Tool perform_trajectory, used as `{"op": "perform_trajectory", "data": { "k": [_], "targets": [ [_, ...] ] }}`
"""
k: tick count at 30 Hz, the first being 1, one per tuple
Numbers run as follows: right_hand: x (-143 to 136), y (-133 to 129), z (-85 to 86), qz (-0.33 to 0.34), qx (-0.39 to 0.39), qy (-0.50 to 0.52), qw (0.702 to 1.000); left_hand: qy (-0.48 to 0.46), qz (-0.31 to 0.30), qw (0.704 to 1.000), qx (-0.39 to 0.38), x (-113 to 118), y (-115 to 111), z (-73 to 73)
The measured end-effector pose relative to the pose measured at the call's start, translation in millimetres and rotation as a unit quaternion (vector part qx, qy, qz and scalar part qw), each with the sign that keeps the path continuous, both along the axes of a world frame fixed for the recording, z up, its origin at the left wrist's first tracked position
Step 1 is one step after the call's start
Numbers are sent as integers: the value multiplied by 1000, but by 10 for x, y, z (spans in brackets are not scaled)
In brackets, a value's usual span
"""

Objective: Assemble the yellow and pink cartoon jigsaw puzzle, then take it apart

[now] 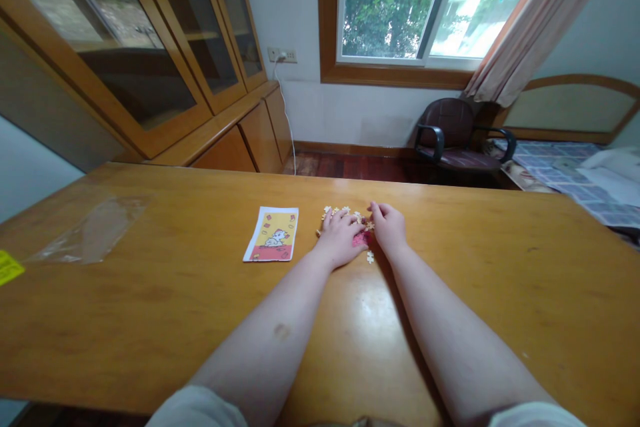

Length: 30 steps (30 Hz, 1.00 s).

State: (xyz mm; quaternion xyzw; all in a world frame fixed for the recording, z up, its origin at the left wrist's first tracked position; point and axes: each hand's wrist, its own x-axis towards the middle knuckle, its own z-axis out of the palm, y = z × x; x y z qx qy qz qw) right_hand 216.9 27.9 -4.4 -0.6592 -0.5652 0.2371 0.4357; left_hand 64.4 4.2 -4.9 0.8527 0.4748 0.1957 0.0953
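Small jigsaw puzzle pieces (pixel 357 239) lie in a loose heap on the wooden table, some pink or red, others pale side up. My left hand (pixel 339 237) rests palm down over the heap, its fingers spread, covering part of it. At the heap's right edge, my right hand (pixel 390 225) has its fingers curled in and pressed together; whether a piece is between them is hidden. One pale puzzle piece (pixel 370 257) lies apart, nearer to me. Left of the hands is a picture card (pixel 273 235) with a white cartoon animal on yellow and pink.
A clear plastic bag (pixel 97 230) lies flat on the table (pixel 200 320) at the left, with a yellow label (pixel 9 267) by the edge. Beyond the table stand a glass-door cabinet (pixel 175 33), an armchair (pixel 450 130) and a bed (pixel 560 167).
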Motion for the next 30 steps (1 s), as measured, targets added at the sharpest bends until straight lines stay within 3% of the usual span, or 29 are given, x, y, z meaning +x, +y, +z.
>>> {"op": "perform_trajectory", "data": {
  "k": [10, 15, 19, 23, 26, 30],
  "targets": [
    [-24, -3, -2, 13, 7, 43, 999, -44, -58, 997, -25, 10, 50, 30],
    [-7, -1, -36, 50, 32, 73, 996, -158, -16, 987, -34, 0, 94, 38],
    [-35, -40, -39, 148, 55, 117, 980, -323, 76, 942, -49, -25, 135, 9],
    [-92, -97, -16, 256, 19, 97, 962, -439, 109, 888, -80, -20, 149, -3],
    [-117, -115, -7, 267, 5, 96, 959, -488, 104, 861, -99, 2, 154, -6],
    [-116, -105, -11, 233, 3, 117, 965, -538, 96, 832, -97, 21, 176, -21]
  ]
}}
